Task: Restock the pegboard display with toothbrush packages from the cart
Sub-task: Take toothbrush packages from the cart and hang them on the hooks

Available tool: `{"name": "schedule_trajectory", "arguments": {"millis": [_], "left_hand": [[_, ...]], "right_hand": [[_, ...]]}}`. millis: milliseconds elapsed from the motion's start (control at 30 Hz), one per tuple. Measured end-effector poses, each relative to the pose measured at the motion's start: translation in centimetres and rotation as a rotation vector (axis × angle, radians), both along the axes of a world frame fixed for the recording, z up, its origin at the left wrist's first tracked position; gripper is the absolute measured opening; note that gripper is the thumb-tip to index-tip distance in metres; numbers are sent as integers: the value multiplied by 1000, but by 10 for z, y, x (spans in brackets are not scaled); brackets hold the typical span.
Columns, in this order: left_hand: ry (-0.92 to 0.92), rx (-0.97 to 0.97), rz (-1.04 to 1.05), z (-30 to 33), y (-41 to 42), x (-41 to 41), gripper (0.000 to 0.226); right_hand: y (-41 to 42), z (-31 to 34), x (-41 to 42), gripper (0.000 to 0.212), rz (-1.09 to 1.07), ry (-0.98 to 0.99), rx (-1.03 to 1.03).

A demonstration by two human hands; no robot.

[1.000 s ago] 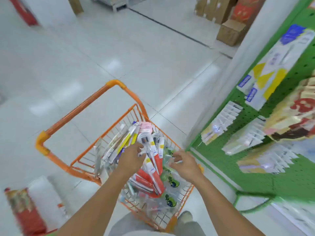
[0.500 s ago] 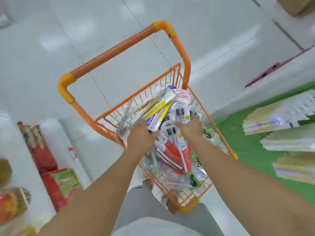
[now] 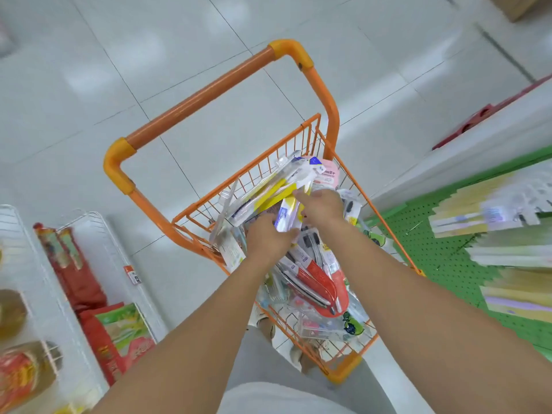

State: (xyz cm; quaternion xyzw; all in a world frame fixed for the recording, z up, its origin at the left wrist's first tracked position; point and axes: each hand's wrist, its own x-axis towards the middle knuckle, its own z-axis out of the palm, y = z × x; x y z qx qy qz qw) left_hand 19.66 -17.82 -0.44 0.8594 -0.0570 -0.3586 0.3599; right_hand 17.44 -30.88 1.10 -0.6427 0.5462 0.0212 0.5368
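Head view looked steeply down into an orange wire cart (image 3: 301,138) at the centre of the frame, its basket heaped with toothbrush packages (image 3: 310,273). Both bare forearms reached in from the lower edge. The left hand (image 3: 267,239) was curled around the near end of a white-and-yellow package (image 3: 288,210), fingers wrapped beneath it. The right hand (image 3: 324,203), just above and to the right, pinched the same package from its upper side, thumb and fingers closed on the yellow part. More long clear packs fanned toward the cart's far rim, with a pink-topped one (image 3: 328,176) at the upper right of the pile and red-backed ones nearer the bottom. The orange handle (image 3: 203,94) arched across the upper middle. The green pegboard (image 3: 442,252), with blurred hanging packs, filled the right edge. A white wire rack (image 3: 98,234) with red bags sat at lower left.
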Motion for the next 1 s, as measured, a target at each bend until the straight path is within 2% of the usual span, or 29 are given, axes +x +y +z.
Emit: {"name": "schedule_trajectory", "arguments": {"millis": [100, 167, 267, 367, 500, 567, 633, 700, 867, 1000], "left_hand": [[59, -122, 122, 18, 15, 11, 28], [121, -146, 126, 27, 31, 19, 29], [203, -156, 108, 35, 53, 28, 32], [202, -111, 74, 33, 68, 36, 35], [183, -124, 51, 37, 73, 41, 29], [182, -144, 37, 40, 70, 39, 25], [175, -135, 5, 41, 69, 38, 22], [191, -134, -1, 43, 70, 38, 20], [321, -208, -118, 58, 75, 34, 9], [434, -312, -121, 83, 77, 25, 13]], "right_hand": [[-19, 2, 17, 32, -152, -11, 123], [-31, -3, 29, 36, -201, -38, 182], [-40, -6, 49, 28, -210, 15, 207], [-40, -3, 59, 31, -281, 75, 240], [-31, -1, 62, 36, -257, 21, 277], [-32, -8, 61, 31, -226, 8, 228], [-34, -11, 58, 12, -216, -7, 189], [-38, -5, 48, 5, -234, -40, 170], [-46, 42, -6, 8, -294, -238, 54], [-48, 93, -74, 18, -337, -439, -29]]}}
